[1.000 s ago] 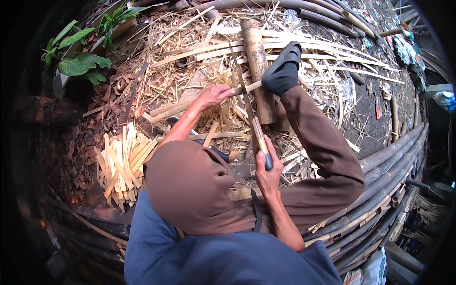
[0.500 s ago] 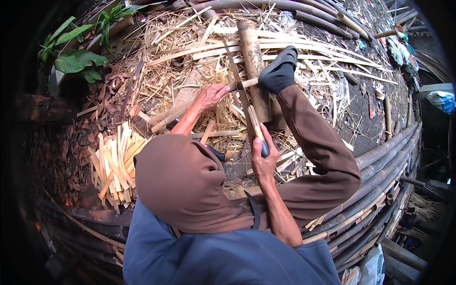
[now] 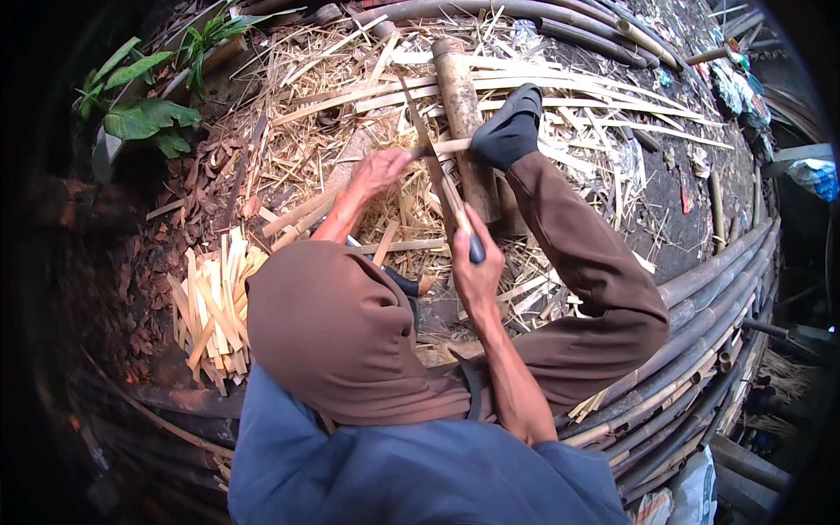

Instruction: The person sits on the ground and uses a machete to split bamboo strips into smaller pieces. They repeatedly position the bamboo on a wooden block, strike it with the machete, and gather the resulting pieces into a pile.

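Observation:
My left hand is closed around one end of a pale bamboo piece. The piece's other end lies on a thick bamboo log, against my dark-shod foot. In my right hand is the handle of a long saw. Its narrow dark blade points away from me and crosses the bamboo piece between my left hand and the log. Where the teeth meet the piece is too small to make out.
A heap of cut bamboo strips lies at the left. Long split strips and shavings cover the ground ahead. Bamboo poles are stacked at the right, and a leafy plant grows at the far left.
My right hand and the saw have shifted slightly left and forward. My left hand has moved a little left, still gripping the bamboo piece at the log.

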Demonstrator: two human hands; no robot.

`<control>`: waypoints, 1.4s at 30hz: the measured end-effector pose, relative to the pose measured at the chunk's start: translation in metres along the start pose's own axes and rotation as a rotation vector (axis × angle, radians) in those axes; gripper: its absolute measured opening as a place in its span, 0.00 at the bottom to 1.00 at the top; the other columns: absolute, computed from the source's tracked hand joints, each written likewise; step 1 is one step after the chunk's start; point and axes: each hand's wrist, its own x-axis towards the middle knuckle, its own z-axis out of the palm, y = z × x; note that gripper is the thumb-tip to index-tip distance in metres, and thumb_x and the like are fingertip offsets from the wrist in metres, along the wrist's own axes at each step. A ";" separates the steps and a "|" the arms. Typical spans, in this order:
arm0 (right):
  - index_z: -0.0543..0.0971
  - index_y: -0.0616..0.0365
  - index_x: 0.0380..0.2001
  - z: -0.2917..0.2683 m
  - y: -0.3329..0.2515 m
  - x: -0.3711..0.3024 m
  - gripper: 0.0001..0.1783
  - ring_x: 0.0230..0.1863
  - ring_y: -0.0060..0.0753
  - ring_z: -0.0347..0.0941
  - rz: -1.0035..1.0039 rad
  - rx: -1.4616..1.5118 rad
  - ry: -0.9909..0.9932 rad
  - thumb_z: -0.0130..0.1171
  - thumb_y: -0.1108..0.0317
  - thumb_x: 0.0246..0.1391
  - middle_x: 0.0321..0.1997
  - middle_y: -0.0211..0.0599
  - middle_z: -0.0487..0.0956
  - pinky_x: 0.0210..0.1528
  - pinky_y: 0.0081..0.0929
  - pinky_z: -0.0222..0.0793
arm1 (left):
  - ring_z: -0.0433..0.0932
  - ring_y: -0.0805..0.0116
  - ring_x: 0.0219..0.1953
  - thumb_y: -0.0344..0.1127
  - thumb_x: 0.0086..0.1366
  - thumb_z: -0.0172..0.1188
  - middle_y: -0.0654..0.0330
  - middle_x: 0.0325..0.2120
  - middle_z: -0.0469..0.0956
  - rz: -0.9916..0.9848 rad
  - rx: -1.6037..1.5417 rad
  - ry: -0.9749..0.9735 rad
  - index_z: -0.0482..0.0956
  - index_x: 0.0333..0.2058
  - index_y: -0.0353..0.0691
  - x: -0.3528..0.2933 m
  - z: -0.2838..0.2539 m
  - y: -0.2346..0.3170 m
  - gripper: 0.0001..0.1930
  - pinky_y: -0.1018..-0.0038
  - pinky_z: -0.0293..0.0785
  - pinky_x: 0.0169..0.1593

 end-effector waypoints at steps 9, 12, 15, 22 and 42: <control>0.74 0.57 0.61 -0.035 0.018 -0.078 0.26 0.25 0.16 0.73 -0.233 -0.060 0.042 0.57 0.64 0.59 0.27 0.38 0.81 0.29 0.22 0.70 | 0.70 0.56 0.24 0.56 0.73 0.45 0.54 0.19 0.69 -0.077 0.105 -0.069 0.72 0.28 0.39 -0.010 -0.022 0.003 0.25 0.57 0.67 0.32; 0.74 0.57 0.62 0.003 -0.001 -0.030 0.26 0.20 0.18 0.72 -0.055 0.005 0.013 0.57 0.63 0.60 0.18 0.31 0.75 0.25 0.25 0.69 | 0.73 0.54 0.26 0.56 0.73 0.46 0.50 0.22 0.73 0.024 0.096 0.100 0.75 0.30 0.38 -0.017 -0.027 0.012 0.25 0.58 0.69 0.34; 0.74 0.57 0.62 0.002 -0.018 -0.020 0.26 0.18 0.19 0.72 -0.082 0.064 0.021 0.57 0.63 0.61 0.18 0.32 0.75 0.23 0.26 0.70 | 0.75 0.53 0.28 0.55 0.73 0.46 0.46 0.23 0.74 -0.215 0.099 -0.047 0.77 0.31 0.35 0.004 -0.055 0.023 0.25 0.56 0.69 0.36; 0.75 0.60 0.60 -0.021 -0.001 -0.073 0.25 0.32 0.22 0.80 -0.086 0.095 -0.006 0.58 0.67 0.58 0.36 0.46 0.85 0.36 0.25 0.76 | 0.74 0.49 0.30 0.54 0.73 0.41 0.42 0.26 0.74 -0.221 0.086 0.034 0.76 0.33 0.32 0.001 -0.046 0.010 0.27 0.56 0.69 0.37; 0.77 0.56 0.58 0.054 -0.031 -0.001 0.26 0.26 0.29 0.77 -0.060 0.228 -0.025 0.58 0.57 0.58 0.25 0.47 0.81 0.33 0.30 0.73 | 0.67 0.66 0.20 0.51 0.75 0.44 0.57 0.17 0.71 -0.209 0.142 0.234 0.75 0.27 0.35 -0.016 -0.102 -0.019 0.26 0.65 0.62 0.25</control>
